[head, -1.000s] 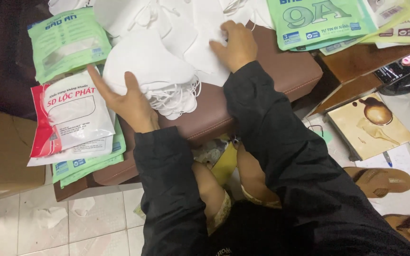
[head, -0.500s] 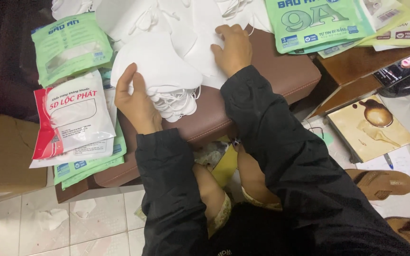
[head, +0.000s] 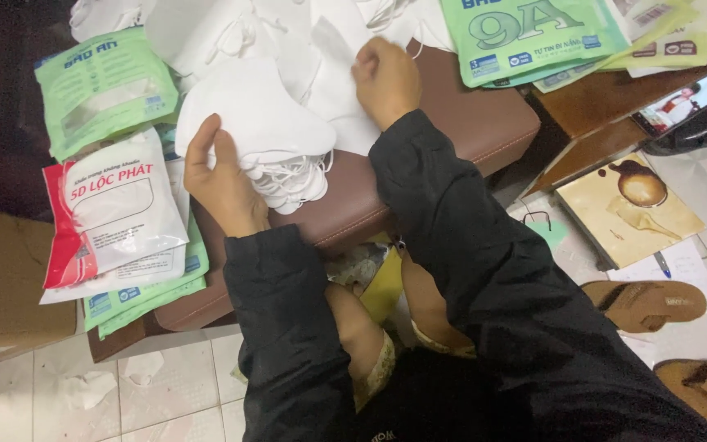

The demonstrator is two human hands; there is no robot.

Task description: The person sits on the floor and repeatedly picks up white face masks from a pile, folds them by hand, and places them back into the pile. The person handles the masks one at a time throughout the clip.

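White folded face masks (head: 255, 123) in our left hand (head: 222, 176), clamped, point up-left, loops down-right; our right hand (head: 386, 78) pinches loose masks (head: 321, 49) on brown padded stool (head: 468, 123), tiled floor (head: 165, 393).

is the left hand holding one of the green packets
No, the left hand grips a stack of white masks on the brown cushion; the green packet lies apart, untouched.

Bare brown cushion (head: 460, 123) right of the white masks (head: 255, 123) gives passage; packets (head: 112, 213) block the left, green packets (head: 533, 33) the far right.
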